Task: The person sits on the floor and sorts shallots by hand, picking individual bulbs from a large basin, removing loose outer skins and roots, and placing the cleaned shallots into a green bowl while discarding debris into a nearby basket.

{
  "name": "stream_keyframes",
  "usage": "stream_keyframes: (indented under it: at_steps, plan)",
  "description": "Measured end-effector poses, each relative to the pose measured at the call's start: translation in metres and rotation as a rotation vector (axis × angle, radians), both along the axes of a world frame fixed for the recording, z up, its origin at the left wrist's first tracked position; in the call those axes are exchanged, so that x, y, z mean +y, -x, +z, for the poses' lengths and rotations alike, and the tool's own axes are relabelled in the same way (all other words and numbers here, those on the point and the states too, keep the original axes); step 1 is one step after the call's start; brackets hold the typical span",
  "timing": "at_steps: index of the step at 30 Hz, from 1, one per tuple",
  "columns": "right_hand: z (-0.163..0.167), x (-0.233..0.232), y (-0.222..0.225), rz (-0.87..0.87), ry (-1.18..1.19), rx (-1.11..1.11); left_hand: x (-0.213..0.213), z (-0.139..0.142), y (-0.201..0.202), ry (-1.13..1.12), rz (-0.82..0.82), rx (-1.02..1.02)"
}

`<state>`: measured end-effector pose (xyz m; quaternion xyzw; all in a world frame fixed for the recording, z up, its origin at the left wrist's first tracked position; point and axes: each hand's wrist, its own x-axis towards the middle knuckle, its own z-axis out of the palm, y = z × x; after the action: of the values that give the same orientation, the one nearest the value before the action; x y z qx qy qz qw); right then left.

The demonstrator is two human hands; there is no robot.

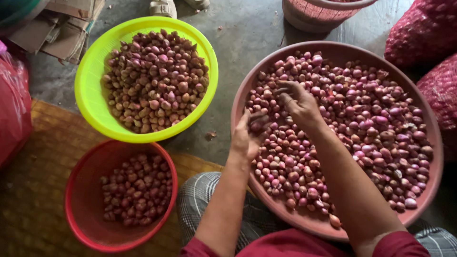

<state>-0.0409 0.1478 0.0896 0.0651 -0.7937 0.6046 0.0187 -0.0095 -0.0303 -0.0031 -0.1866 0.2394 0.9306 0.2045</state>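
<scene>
A wide dull-pink basin point(431, 190) heaped with small reddish-purple shallots point(371, 119) lies in front of me. My left hand point(247, 138) hovers at its near-left rim, fingers curled around a few shallots. My right hand point(297, 102) rests palm down on the pile further in, fingers spread and bent over the bulbs. To the left a yellow-green bowl point(90, 90) holds a mound of brownish shallots point(154, 78). Below it a red bowl point(81, 200) is partly filled with darker shallots point(135, 190).
Red mesh sacks point(423, 31) of shallots lie at the top right, beside another pink tub point(319, 14). Cardboard point(62, 28) and a red plastic bag point(12, 104) sit at the left. A woven mat point(38, 166) covers the concrete floor point(247, 33) beneath the red bowl. A sandalled foot point(164, 7) shows at the top.
</scene>
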Motion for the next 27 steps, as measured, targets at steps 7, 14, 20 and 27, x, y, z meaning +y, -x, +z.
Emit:
stream_keyframes:
  at_steps: [7,14,20,27]
  plan:
    - [-0.032,-0.023,0.008,0.076,-0.513,0.412,-0.027,-0.031,-0.002,-0.059,0.122,0.265]
    - [-0.049,-0.015,-0.044,0.060,-0.897,0.167,-0.026,-0.015,0.004,0.046,0.132,0.278]
    - [-0.049,0.017,-0.047,0.078,-0.834,-0.184,-0.015,-0.034,-0.001,0.098,0.097,0.449]
    - [-0.045,0.046,-0.046,0.006,0.020,-0.379,0.022,-0.035,-0.013,0.577,-0.232,0.571]
